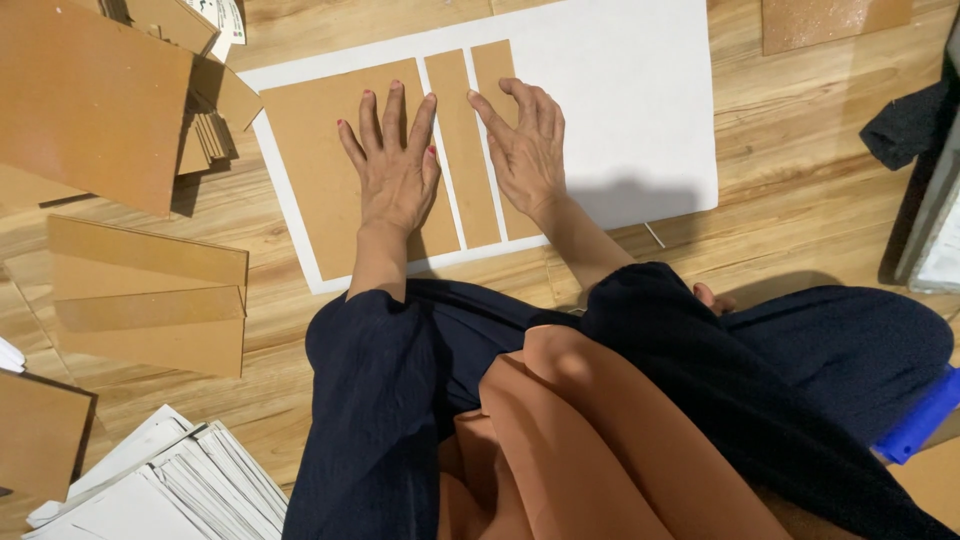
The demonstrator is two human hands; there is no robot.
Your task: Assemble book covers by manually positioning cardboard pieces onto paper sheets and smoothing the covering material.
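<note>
Head view: the left hand [397,165] is pressed flat, fingers spread, on the large brown cardboard panel [320,150]. The right hand [528,150] is laid open across the two narrow brown cardboard strips [465,150]. All three pieces are laid on the white paper sheet [630,100] on the wooden floor [800,200].

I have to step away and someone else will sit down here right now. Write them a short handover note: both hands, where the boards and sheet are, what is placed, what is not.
Left hand: flat, fingers spread, pressing the large brown board.
Right hand: flat on the rightmost narrow strip, fingertips reaching toward the middle narrow strip.
All three brown pieces lie side by side, thin gaps between, on the left part of the white sheet on the wooden floor.
Placed: three pieces. Right part of the sheet is bare.
Unused: brown board stacks to the left, white sheets at lower left.
</note>
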